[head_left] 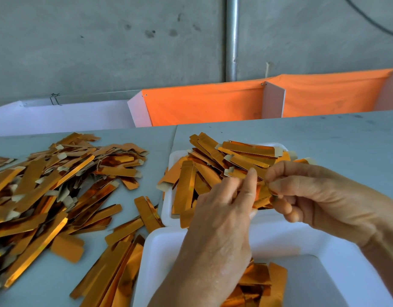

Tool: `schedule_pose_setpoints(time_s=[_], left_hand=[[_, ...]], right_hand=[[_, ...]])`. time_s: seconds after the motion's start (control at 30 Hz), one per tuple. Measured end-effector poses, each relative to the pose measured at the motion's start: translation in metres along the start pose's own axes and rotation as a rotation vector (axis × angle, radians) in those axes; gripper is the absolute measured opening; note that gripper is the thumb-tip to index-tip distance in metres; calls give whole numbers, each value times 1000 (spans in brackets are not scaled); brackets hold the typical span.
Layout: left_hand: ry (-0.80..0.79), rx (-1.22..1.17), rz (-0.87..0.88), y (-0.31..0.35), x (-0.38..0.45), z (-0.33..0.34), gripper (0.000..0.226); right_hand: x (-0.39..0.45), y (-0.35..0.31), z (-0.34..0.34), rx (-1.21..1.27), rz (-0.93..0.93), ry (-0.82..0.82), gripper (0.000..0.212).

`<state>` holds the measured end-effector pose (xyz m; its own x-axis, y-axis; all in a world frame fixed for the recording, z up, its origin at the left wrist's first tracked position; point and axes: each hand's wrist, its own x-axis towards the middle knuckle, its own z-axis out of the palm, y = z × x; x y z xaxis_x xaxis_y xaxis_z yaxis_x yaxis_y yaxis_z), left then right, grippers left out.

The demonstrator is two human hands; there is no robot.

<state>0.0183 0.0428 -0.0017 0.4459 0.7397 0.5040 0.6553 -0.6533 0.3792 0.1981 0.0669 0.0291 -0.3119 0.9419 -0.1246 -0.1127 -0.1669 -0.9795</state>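
The left grip (pixel 222 220) reached in from the bottom edge, with its back facing up. Its fingers were bent, and one finger stuck up a little. It pinched one end of a small gold strip (pixel 262 196). The right grip (pixel 324 196) reached in from the right side with its fingers curled in, and it pinched the other end of the same strip. The two grips were very close, nearly touching. The strip looked bent between them. It was up in the air, over the near edge of the far white tray (pixel 167 207), which was heaped with gold strips. A near white tray (pixel 155 251) sat under the left arm with some gold pieces in it. A big pile of gold strips (pixel 58 185) lay on the bench (pixel 324 138) to the left. An orange cloth (pixel 213 103) hung behind the bench
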Motion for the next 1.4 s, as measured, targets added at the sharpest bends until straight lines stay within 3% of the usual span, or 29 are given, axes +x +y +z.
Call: schedule_pose_setpoints(time_s=[0.13, 0.27, 0.6, 0.87, 1.0, 1.23, 1.4], left_hand=[[23, -128, -100, 3, 0, -4, 45], [7, -99, -101, 5, -1, -5, 29], [-21, 63, -33, 5, 4, -11, 19], [26, -174, -50, 2, 1, -13, 21], [21, -223, -44, 3, 0, -14, 22], [3, -364, -28, 6, 1, -17, 21], [7, -386, -46, 4, 0, -16, 22]], right_hand=[[2, 2, 2, -6, 1, 52, 20], [1, 2, 2, 6, -14, 68, 14], [4, 5, 3, -114, -65, 61, 13], [4, 7, -6, 86, -105, -97, 23], [6, 11, -9, 178, -83, -137, 43], [7, 14, -9, 277, -62, -234, 36], [11, 19, -9, 247, -69, -193, 37]])
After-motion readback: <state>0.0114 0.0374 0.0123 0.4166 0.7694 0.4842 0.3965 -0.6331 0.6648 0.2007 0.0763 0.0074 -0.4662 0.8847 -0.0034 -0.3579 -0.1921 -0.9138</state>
